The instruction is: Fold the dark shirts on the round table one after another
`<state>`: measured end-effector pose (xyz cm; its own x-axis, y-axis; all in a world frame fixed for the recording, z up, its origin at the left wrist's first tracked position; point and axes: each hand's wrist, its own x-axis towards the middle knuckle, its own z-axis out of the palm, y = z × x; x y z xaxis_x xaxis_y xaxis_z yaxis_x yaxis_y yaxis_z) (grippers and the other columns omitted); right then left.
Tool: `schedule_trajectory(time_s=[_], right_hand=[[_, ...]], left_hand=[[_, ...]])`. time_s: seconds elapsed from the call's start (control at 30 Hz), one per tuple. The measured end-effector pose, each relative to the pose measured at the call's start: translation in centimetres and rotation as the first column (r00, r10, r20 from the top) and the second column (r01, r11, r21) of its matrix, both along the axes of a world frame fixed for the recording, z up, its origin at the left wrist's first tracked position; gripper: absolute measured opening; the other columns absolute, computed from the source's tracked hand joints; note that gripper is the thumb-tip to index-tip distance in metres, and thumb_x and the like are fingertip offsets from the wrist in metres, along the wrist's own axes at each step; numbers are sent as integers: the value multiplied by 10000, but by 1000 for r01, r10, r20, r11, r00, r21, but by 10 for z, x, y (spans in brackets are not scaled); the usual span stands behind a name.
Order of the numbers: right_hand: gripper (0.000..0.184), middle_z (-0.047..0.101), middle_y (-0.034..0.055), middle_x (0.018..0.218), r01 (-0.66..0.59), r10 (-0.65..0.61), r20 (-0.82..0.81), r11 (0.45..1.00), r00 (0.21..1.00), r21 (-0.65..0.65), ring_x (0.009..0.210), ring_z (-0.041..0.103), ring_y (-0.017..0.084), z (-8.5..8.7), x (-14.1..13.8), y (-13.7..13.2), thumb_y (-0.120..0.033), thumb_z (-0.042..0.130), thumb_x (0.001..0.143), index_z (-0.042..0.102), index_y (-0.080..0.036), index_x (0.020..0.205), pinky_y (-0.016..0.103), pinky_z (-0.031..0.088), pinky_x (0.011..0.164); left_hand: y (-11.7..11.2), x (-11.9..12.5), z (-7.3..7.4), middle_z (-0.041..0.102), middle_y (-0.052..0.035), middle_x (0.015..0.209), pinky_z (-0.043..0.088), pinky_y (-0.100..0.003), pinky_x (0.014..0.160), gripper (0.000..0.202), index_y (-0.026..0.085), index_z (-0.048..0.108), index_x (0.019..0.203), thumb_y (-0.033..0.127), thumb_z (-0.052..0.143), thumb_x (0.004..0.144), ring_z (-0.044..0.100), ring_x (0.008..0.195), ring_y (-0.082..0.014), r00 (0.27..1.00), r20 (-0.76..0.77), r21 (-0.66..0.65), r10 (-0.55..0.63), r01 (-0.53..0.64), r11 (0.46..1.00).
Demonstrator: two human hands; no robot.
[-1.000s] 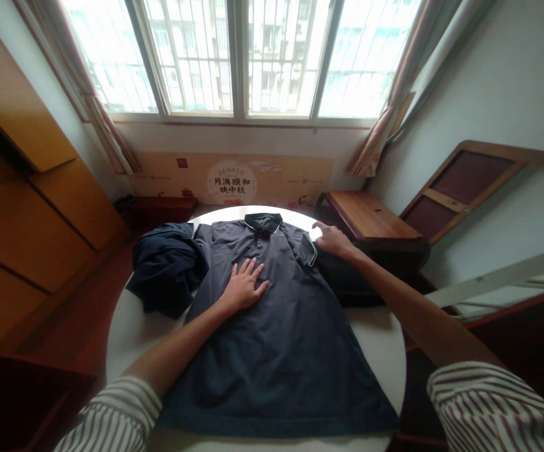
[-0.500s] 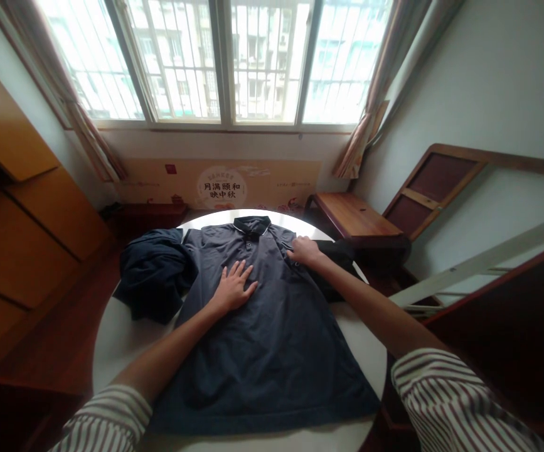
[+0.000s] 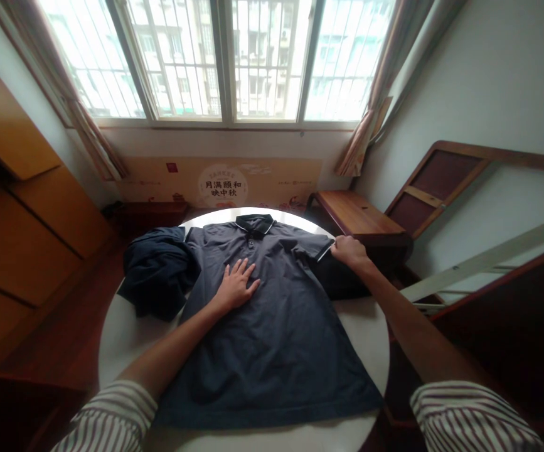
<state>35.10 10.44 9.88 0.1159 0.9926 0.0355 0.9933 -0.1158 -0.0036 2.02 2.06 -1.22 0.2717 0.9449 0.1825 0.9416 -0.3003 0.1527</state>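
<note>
A dark grey-blue polo shirt [image 3: 272,351] lies spread front side up, its black collar at the far end and its hem towards me. My left hand [image 3: 237,285] rests flat on the chest of the shirt, fingers spread. At the far right, my right hand [image 3: 349,252] has its fingers closed on the edge of the shirt's right-side sleeve [image 3: 316,243], which is drawn outward and shows a white trim line. Some creases run from that shoulder. Both of my forearms come out of rolled striped sleeves.
Beneath the shirt is a round white table [image 3: 123,342]. A crumpled dark navy garment [image 3: 159,270] lies at its left, and a black folded cloth [image 3: 347,282] at its right under the sleeve. Beyond stand a wooden bench [image 3: 356,213] and a window [image 3: 224,63].
My right hand has moved outward to the right, pulling the sleeve out from near the shoulder so that it now lies extended. My left hand has stayed on the chest.
</note>
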Motion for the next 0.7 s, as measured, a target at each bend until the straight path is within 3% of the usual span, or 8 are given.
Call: schedule_trajectory(time_s=[0.07,0.13,0.23,0.33,0.43,0.5,0.6,0.7], right_hand=[[304,702,214,1032,-101,102,-23,994,995,34,979,688,334,-6,6,-32,-292,483,943,694,-101,1049,375,504,808],[264,711,133,926,-336,339,-126,941,932,44,865,695,257,-14,7,-74,-324,489,955,692,-155,963,320,498,766],[248,683,77,895,-683,645,-354,730,678,21,808,663,193,-25,5,-144,-359,506,962,687,-194,922,285,498,751],[280,675,98,1067,-780,694,-454,625,559,-6,976,651,232,-37,9,-204,-445,641,887,704,-233,1060,353,524,870],[585,591,121,1349,-769,696,-423,640,581,-2,1271,520,345,-56,20,-243,-492,779,750,641,-293,1282,555,412,1087],[610,538,99,1431,-733,679,-399,680,616,24,1338,463,365,-73,30,-259,-468,742,791,581,-338,1365,630,348,1127],[472,556,64,1416,-692,663,-398,717,634,91,1321,496,346,-94,44,-273,-383,622,889,582,-388,1359,611,442,1081],[468,581,61,1388,-713,720,-365,677,591,182,1285,538,327,-102,50,-280,-318,592,907,573,-378,1371,548,527,1022]], left_hand=[[-2,0,4,414,-104,1527,278,-541,1161,522,218,495,1415,487,422,974,337,1422,-302,999,38,28,-20,19,999],[-6,2,10,506,-119,1417,362,-453,1127,426,197,560,1329,397,479,962,445,1333,-274,995,88,64,-55,50,997],[-25,6,26,602,-98,1176,473,-324,990,264,190,622,1161,291,484,960,595,1088,-208,979,123,28,-164,162,986],[-62,5,53,625,-51,994,503,-269,827,191,205,631,985,299,465,977,628,883,-173,927,93,-151,-363,373,915],[-113,-8,81,624,-22,919,484,-260,760,238,230,618,949,459,555,939,615,827,-173,855,131,-315,-502,516,797],[-148,-22,91,626,-25,968,483,-274,782,372,251,613,1030,573,647,847,607,878,-192,847,183,-377,-500,530,759],[-193,-44,84,604,-62,1168,488,-331,890,549,285,570,1233,559,723,782,578,1026,-240,877,189,-407,-442,479,778],[-220,-62,60,572,-87,1287,483,-372,958,421,304,548,1310,316,623,896,558,1114,-262,901,136,-335,-412,434,837]])
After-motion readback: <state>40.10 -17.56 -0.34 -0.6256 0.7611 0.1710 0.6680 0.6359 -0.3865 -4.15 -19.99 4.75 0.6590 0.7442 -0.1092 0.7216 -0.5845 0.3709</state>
